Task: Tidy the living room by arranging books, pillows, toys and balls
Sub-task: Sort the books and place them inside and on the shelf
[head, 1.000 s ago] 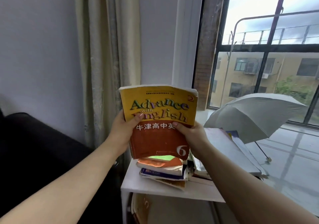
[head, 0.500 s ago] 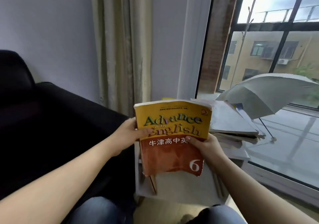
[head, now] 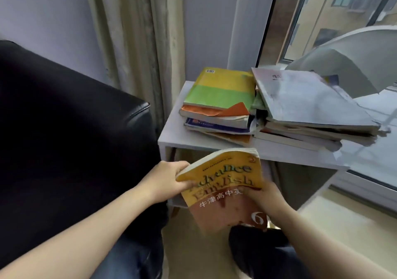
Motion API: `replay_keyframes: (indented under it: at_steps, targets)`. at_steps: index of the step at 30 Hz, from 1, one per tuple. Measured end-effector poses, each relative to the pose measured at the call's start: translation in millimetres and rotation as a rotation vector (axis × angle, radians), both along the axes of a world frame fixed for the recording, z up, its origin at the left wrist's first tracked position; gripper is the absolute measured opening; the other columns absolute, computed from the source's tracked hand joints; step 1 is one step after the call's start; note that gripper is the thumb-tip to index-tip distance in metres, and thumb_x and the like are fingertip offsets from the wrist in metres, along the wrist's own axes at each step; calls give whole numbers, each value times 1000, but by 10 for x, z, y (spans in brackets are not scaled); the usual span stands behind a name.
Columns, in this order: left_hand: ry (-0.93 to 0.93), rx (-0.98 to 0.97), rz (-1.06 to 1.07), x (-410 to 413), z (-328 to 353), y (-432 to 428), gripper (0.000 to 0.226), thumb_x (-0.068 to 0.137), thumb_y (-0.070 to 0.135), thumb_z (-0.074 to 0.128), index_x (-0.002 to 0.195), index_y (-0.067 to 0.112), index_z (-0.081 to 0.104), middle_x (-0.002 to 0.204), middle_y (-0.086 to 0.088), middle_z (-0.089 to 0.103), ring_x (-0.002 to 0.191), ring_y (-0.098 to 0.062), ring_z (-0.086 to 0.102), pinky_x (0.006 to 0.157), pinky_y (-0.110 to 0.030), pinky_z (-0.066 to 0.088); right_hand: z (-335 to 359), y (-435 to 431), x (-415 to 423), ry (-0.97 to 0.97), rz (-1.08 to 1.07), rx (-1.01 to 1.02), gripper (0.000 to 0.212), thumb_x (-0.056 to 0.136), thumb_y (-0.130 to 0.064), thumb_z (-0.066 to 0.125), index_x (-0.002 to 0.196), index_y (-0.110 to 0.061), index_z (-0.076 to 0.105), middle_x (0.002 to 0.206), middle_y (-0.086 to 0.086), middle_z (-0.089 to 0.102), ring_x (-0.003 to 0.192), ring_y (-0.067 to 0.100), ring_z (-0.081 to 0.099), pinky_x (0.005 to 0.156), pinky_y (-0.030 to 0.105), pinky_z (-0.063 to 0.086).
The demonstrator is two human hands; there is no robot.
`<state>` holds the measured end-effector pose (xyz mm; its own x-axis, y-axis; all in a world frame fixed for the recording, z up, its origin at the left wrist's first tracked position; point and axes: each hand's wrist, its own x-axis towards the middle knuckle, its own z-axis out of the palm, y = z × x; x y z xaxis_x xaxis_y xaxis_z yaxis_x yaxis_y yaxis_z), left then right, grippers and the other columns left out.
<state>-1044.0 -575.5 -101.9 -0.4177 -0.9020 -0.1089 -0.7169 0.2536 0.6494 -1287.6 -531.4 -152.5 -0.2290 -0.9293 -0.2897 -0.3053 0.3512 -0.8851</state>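
I hold a yellow and red-brown English textbook (head: 225, 189) in front of the white side table (head: 171, 132), below its top. My left hand (head: 167, 180) grips the book's left edge, thumb on the cover. My right hand (head: 266, 197) grips its right edge. On the table lie two piles: a left stack topped by a yellow-green book (head: 221, 89), and a right stack topped by a large grey-white book (head: 309, 98).
A black leather sofa (head: 71, 117) fills the left. A beige curtain (head: 133, 36) hangs behind the table. At the right stands a big window with an open grey umbrella (head: 352, 57) outside. My knees are at the bottom.
The book has come down from in front of the window to below the tabletop. The view has tilted downward, so both piles on the table now show.
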Motion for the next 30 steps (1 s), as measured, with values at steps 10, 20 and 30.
replay_keyframes:
  at_steps: [10,20,30]
  targets:
    - [103,47,123,-464,-603,-263,5,91,29,56,87,26,56,83,7,65,77,-7,64,64,-25,53,-355,-336,-2,478,-162,173,71,81,-34,69,140,-22,32,137,12,41,123,31,44,97,41,41]
    - [310,41,526,-597,-668,-322,13,94,27,52,98,17,59,86,5,62,83,-15,62,69,-25,51,-595,-519,748,572,413,285,93,84,-57,55,150,-22,-1,139,9,39,119,27,49,94,39,46]
    - [274,78,365,-403,-494,-423,24,98,27,41,121,23,48,115,3,55,110,-18,53,88,-29,44,-703,-899,823,575,241,2,37,96,-27,48,131,-17,40,115,8,63,100,24,62,75,13,47]
